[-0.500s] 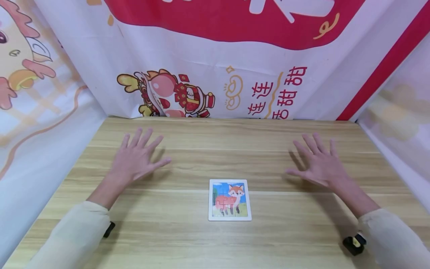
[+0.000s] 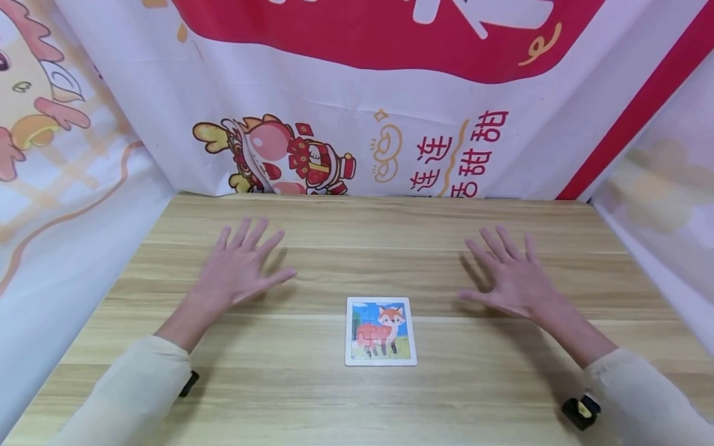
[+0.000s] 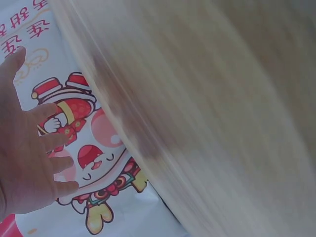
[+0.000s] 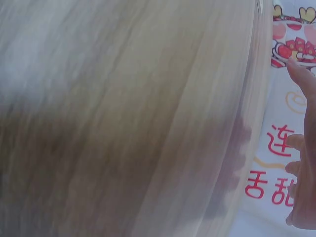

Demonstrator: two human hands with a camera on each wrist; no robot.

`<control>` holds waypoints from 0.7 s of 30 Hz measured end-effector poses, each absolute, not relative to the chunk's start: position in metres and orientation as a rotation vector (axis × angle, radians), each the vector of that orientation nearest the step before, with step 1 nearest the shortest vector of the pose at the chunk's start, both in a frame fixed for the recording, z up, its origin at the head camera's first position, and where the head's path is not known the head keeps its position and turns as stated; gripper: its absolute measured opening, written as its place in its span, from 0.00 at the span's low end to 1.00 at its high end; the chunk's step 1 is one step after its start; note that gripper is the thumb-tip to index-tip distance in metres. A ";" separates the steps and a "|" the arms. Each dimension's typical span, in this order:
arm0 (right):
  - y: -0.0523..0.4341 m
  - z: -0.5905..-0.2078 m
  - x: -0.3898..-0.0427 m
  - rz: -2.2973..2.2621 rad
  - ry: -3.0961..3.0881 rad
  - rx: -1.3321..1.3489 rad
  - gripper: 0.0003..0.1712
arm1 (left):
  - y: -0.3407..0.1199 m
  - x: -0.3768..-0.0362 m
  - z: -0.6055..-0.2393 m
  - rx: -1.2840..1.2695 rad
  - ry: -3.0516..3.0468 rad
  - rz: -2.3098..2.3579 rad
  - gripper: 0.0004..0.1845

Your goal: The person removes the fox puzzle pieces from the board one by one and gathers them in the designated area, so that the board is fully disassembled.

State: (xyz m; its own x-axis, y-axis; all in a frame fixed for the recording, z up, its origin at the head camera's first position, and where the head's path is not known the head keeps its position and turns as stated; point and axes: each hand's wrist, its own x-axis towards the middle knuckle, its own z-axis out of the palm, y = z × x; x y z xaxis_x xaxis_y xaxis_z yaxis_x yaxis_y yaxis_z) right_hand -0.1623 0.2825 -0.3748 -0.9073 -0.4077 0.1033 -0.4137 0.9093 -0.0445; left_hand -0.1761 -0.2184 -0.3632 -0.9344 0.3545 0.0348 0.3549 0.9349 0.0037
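A square jigsaw puzzle point(image 2: 381, 331) with a white frame and a fox picture lies flat at the middle of the wooden table. Its pieces sit together inside the frame. To its upper left, my left hand point(image 2: 234, 272) hovers over the table with fingers spread and nothing in it. My right hand point(image 2: 513, 282) does likewise at the upper right, casting a shadow on the wood. Both wrist views show a hand, the left point(image 3: 24, 153) and the right point(image 4: 307, 148), with bare fingers extended; the puzzle appears in neither.
The light wooden table point(image 2: 279, 396) ends at a printed curtain point(image 2: 312, 87) with cartoon figures and red lettering. White printed cloth point(image 2: 95, 204) borders the left side, and more cloth point(image 2: 664, 198) borders the right. Black wrist devices point(image 2: 581, 412) show below the sleeves.
Both hands have moved a little inward, the left to the right and the right to the left, fingers still spread. The puzzle has stayed in place on the table.
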 end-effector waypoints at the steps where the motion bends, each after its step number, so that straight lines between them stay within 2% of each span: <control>1: 0.280 -0.374 -0.162 0.095 -2.986 0.647 0.62 | -0.217 -0.175 -0.363 -0.564 -3.058 -0.029 0.49; 11: 0.258 -0.375 -0.154 0.141 -3.006 0.724 0.60 | -0.203 -0.169 -0.370 -0.634 -3.051 -0.058 0.48; 21: 0.234 -0.377 -0.148 0.146 -3.032 0.817 0.62 | -0.186 -0.159 -0.373 -0.738 -3.044 -0.138 0.47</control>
State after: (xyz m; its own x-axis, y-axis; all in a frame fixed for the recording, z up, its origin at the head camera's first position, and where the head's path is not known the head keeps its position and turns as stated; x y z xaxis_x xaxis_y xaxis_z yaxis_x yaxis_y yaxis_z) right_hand -0.1475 0.2345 -0.3766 -0.8648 -0.5016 0.0220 -0.5014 0.8605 -0.0904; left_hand -0.1594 -0.1857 -0.3725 -0.8891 0.4569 0.0269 0.4575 0.8852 0.0842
